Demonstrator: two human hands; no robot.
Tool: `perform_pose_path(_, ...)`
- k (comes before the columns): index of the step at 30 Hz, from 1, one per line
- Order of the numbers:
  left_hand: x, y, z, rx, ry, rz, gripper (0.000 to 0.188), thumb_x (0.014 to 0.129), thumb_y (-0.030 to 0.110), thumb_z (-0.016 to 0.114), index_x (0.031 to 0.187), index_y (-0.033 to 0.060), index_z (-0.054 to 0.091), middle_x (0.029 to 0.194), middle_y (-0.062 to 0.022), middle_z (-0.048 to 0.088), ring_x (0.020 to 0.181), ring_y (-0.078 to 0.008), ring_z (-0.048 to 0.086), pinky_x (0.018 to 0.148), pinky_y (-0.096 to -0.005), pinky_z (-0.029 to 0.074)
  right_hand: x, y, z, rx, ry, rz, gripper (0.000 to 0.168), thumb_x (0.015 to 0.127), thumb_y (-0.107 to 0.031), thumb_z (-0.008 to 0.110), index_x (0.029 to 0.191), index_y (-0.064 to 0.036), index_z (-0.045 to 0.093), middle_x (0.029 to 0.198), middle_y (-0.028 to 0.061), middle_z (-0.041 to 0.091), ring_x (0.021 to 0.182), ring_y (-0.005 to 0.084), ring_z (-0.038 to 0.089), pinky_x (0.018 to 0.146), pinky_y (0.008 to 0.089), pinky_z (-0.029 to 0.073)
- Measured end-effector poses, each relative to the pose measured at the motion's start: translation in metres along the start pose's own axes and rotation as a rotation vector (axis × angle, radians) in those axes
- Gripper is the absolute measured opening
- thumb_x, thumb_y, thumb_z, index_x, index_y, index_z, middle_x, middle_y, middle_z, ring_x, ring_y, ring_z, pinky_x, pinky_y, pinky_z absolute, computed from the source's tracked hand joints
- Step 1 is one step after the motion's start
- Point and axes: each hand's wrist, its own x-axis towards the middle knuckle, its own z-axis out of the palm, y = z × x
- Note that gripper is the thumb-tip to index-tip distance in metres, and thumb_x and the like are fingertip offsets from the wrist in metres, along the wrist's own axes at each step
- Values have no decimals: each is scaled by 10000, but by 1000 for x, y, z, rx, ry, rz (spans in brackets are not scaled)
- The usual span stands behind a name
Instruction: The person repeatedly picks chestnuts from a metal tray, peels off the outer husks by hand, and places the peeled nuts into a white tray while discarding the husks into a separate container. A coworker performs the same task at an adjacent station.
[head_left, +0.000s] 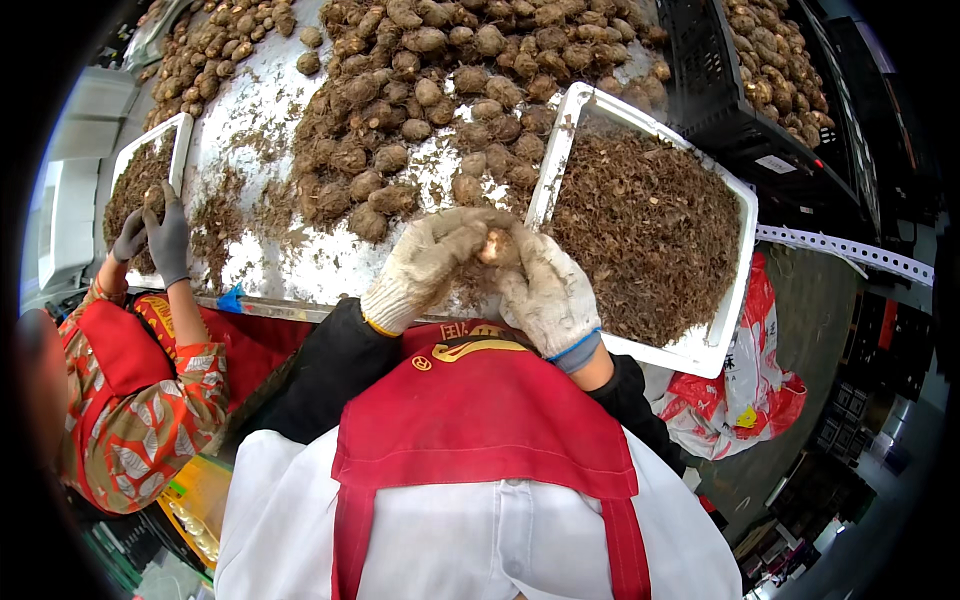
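Note:
Both of my hands wear off-white knitted gloves stained with soil. Between them, just above the table's front edge, they hold a small taro corm whose pale, bared end faces me. My left hand curls over it from the left, and my right hand closes on it from the right. Beyond my hands a heap of hairy brown taro corms spreads over the white tabletop. Close to my right hand stands a white foam box filled with brown fibrous peelings.
At the left a co-worker's grey-gloved hands hold a corm over another white box of peelings. Cleaner corms lie at the back left. A black plastic crate borders the right side, with more corms beyond. A red-and-white sack lies below right.

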Motion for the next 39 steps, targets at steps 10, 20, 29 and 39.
perform_pose_path(10, -6, -32, 10, -426, 242, -60, 366, 1005, 216, 608, 1233, -70, 622, 1054, -82, 699, 880, -117, 672, 733, -221, 550, -7, -2, -3, -122, -6, -57, 583, 866, -220, 658, 1416, -110, 498, 1098, 146, 608, 918, 349, 629, 778, 432, 536)
perform_pose_path(20, -1, -6, -2, 162, 149, -212, 225, 1002, 197, 577, 1053, -8, 652, 843, -1, 620, 729, -83, 554, 614, -254, 461, -3, -2, -13, -157, -78, -107, 650, 830, -180, 665, 1449, -131, 473, 1106, 128, 612, 907, 341, 633, 757, 427, 537)
perform_pose_path(29, 8, -22, -24, 22, 230, -361, 415, 1033, 416, 535, 1033, 26, 678, 736, -20, 660, 670, -103, 595, 563, -282, 480, 6, -3, -30, -207, -98, -127, 651, 799, -108, 657, 1431, -149, 507, 1197, 122, 604, 935, 351, 639, 785, 434, 540)
perform_pose_path(39, -9, -20, -15, 83, -56, -89, 577, 1006, 318, 575, 1439, -44, 455, 1353, -126, 574, 1220, -187, 550, 1034, -299, 441, 16, -13, -62, 496, -54, 302, 538, 879, -99, 691, 1391, -34, 542, 1251, 117, 623, 1042, 204, 674, 902, 338, 555)
